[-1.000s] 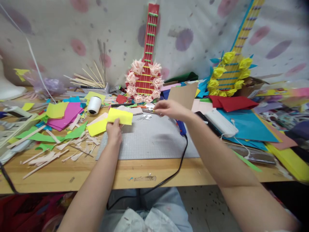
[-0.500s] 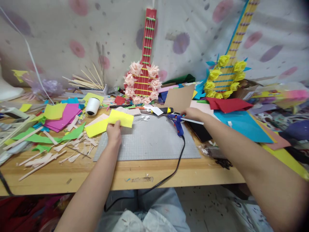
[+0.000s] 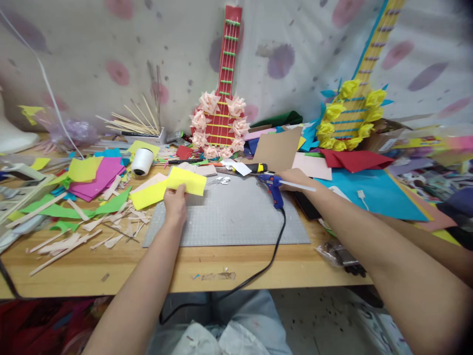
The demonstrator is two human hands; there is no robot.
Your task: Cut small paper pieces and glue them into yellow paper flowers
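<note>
Spread apart near far corners of mat [image 3: 229, 224].
Pinching yellow paper [image 3: 194, 182] in left hand [image 3: 175, 204]; at glue gun [image 3: 275, 192] with right hand [image 3: 295, 176], cannot tell if gripping.

Single view, from my own head, facing forward and steeply down. My lap [image 3: 254, 315] nearest, at bottom; my forearms [image 3: 148, 291] close, reaching away from lens. Table [image 3: 129, 268] seen from above at slant, cutting mat [image 3: 229, 217] near centre, both hands framed: left hand [image 3: 175, 204], right hand [image 3: 293, 176]. Spotted sheet [image 3: 173, 44] far, filling top. Wide framing, yellow guitar [image 3: 351, 116] cropped at top right.
</note>
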